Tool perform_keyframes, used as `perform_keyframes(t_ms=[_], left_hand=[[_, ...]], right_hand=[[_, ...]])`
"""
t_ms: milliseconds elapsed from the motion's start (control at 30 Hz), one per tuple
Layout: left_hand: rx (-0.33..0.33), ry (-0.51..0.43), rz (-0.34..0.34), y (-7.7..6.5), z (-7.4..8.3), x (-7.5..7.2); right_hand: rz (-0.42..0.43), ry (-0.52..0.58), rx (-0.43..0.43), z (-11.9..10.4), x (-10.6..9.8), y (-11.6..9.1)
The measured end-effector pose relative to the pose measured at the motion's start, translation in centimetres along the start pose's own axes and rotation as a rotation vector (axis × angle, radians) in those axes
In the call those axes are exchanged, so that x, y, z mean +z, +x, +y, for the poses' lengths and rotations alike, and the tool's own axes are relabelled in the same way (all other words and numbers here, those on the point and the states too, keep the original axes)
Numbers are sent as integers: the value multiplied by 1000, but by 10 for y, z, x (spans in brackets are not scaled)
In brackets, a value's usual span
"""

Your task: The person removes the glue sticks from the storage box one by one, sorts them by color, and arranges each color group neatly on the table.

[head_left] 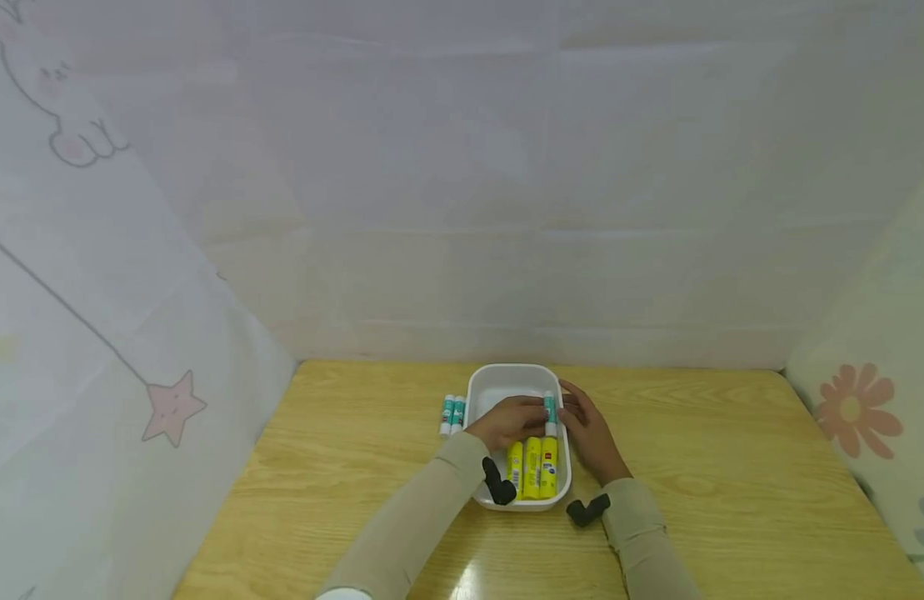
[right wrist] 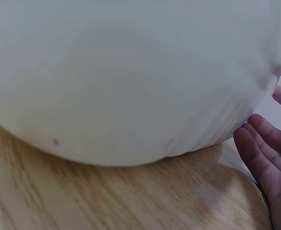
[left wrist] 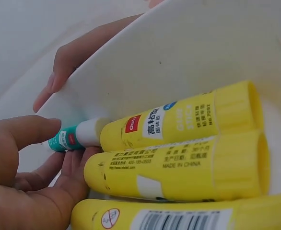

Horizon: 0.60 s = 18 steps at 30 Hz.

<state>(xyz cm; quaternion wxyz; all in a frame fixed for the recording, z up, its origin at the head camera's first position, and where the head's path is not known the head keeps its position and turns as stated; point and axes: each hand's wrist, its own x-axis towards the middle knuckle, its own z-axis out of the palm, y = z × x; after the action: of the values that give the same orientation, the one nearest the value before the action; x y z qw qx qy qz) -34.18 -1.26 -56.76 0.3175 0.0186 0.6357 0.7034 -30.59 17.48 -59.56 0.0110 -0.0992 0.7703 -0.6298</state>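
In the head view, my left hand (head_left: 508, 421) reaches inside a white tray (head_left: 472, 386). Thumb and fingers pinch a small green-and-white glue stick (left wrist: 71, 138), which lies along the tray's right wall. Its white end meets the nearest yellow glue stick (left wrist: 179, 117). Three larger yellow glue sticks (head_left: 532, 468) lie side by side in the near part of the tray. My right hand (head_left: 592, 435) is at the tray's right side, its extended fingertips (right wrist: 246, 139) against or very close to the outer wall. The wall hides part of that hand in the left wrist view.
Two more green-and-white glue sticks (head_left: 452, 415) stand or lie beside the tray's left wall; which, I cannot tell. The wooden table (head_left: 724, 467) meets a pale printed sheet (head_left: 432, 250) at its back edge. More sheeting hangs at both sides.
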Motion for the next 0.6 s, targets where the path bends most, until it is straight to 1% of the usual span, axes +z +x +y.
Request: perform_keyframes(t_ms=[67, 200, 433, 600], left_hand=[[-16, 4, 3, 1, 0, 0], [-27, -10, 15, 2, 0, -1], [-19, -14, 34, 2, -1, 0], [-13, -18, 53, 2, 1, 1]], right_hand=[[0, -7, -2, 0, 0, 0], [1, -14, -8, 3, 0, 1], [10, 14, 6, 33, 1, 11], [27, 25, -10, 38, 1, 13]])
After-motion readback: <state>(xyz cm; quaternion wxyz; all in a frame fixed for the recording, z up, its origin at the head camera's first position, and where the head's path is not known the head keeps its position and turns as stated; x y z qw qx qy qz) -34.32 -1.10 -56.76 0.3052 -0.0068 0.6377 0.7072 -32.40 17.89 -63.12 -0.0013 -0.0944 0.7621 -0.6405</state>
